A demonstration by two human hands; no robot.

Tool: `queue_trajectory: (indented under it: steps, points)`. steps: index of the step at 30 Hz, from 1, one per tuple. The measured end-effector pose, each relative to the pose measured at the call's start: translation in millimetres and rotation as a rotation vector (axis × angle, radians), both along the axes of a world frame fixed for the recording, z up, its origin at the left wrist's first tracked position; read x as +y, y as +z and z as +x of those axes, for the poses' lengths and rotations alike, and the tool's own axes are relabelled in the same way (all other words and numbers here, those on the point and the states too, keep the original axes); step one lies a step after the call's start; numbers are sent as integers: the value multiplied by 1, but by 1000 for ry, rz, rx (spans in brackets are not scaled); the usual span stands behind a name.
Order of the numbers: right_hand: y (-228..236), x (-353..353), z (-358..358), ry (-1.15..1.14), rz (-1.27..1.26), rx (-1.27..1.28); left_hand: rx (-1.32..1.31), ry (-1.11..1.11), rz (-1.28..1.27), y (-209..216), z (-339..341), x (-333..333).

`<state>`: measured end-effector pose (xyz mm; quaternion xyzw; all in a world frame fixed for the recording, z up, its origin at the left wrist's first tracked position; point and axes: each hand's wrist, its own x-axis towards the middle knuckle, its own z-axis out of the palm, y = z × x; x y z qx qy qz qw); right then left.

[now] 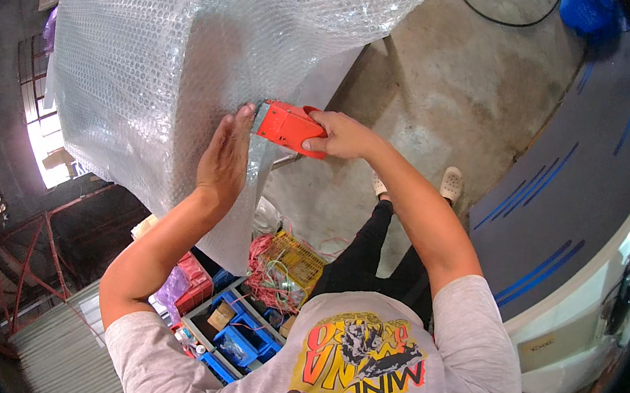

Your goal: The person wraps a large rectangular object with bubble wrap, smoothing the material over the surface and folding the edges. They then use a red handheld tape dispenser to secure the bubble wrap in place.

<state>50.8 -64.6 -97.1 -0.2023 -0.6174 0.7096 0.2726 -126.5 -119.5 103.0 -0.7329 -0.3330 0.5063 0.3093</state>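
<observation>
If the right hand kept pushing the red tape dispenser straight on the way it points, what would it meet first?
The right hand holds the red tape dispenser with its nose aimed left. The first things in that line are the left hand's fingertips, pressed flat on the bubble-wrapped object. The dispenser seems already to touch the wrap, though depth is unclear.

Concrete floor [450,80], black cable [503,17], blue bins [242,342], yellow basket [297,260]

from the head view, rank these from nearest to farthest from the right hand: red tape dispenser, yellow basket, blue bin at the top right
1. red tape dispenser: gripped in the right hand, against the bubble wrap.
2. yellow basket: lower down, between the forearms.
3. blue bin: far top right, on the floor.
</observation>
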Motion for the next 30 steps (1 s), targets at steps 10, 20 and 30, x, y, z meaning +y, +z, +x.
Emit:
queue_trajectory:
  steps: [10, 20, 30]
  points:
    - [-18, 3, 26, 92, 84, -159, -112, 38, -139, 5, -17, 13]
    - [-54, -16, 58, 74, 63, -259, -158, 109, -164, 8, -9, 16]
    - [-76, -6, 28, 55, -55, -301, -311, 135, -176, 6, -8, 16]
